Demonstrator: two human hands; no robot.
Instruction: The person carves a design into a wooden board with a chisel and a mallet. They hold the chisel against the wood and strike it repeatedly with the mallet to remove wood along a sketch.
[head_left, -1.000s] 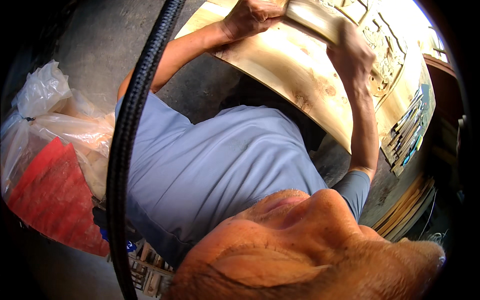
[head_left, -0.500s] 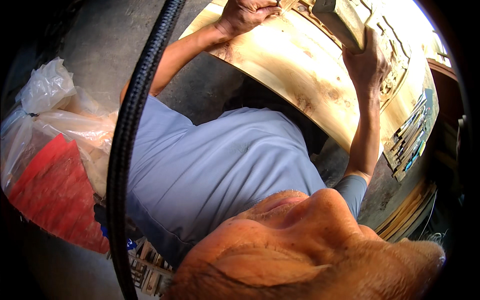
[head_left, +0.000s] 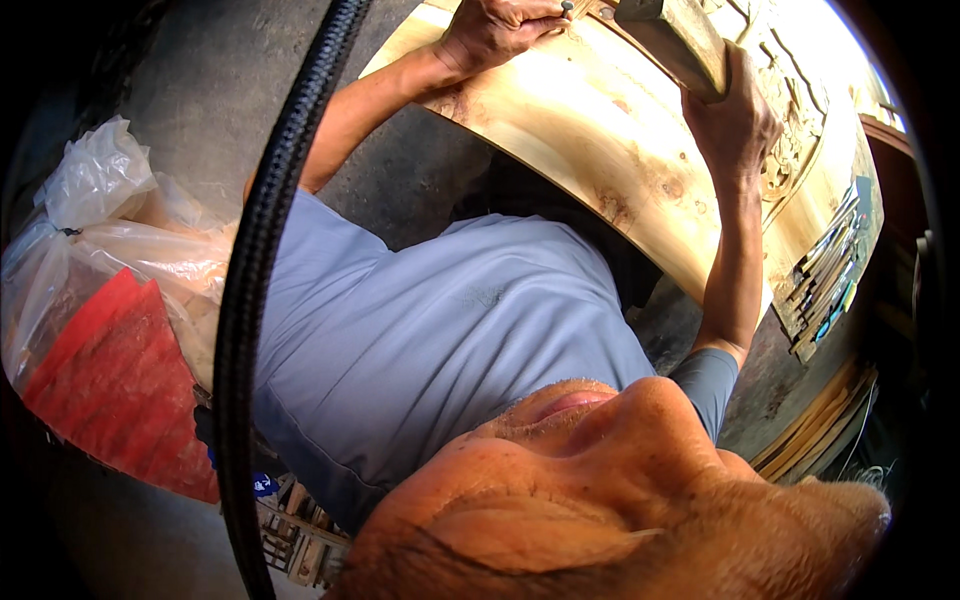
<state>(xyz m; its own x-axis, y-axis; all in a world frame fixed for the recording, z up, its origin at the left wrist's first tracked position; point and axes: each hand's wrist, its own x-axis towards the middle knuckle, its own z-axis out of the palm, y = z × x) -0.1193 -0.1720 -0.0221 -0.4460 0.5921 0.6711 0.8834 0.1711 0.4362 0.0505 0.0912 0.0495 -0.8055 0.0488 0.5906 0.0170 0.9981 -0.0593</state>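
Observation:
My left hand (head_left: 497,31) is closed around a slim metal chisel (head_left: 566,10), upright over the pale wooden board (head_left: 590,130) at the top of the view. My right hand (head_left: 737,125) grips a blocky wooden mallet (head_left: 670,40), its head raised to the right of the chisel. Beneath and beyond the mallet lies carved relief (head_left: 785,150) in the board, with curving cut lines. The chisel's tip is too small to make out.
A row of hand tools (head_left: 822,270) lies at the board's right end. Wood strips (head_left: 810,425) are stacked lower right. Plastic bags (head_left: 100,180) and a red sheet (head_left: 115,385) lie at left. A black braided cable (head_left: 250,330) crosses the view; sticks (head_left: 300,530) lie below.
Both hands have shifted since a second ago: the mallet moved right and turned more upright, away from my left hand. Over the last half second it has dipped slightly leftward.

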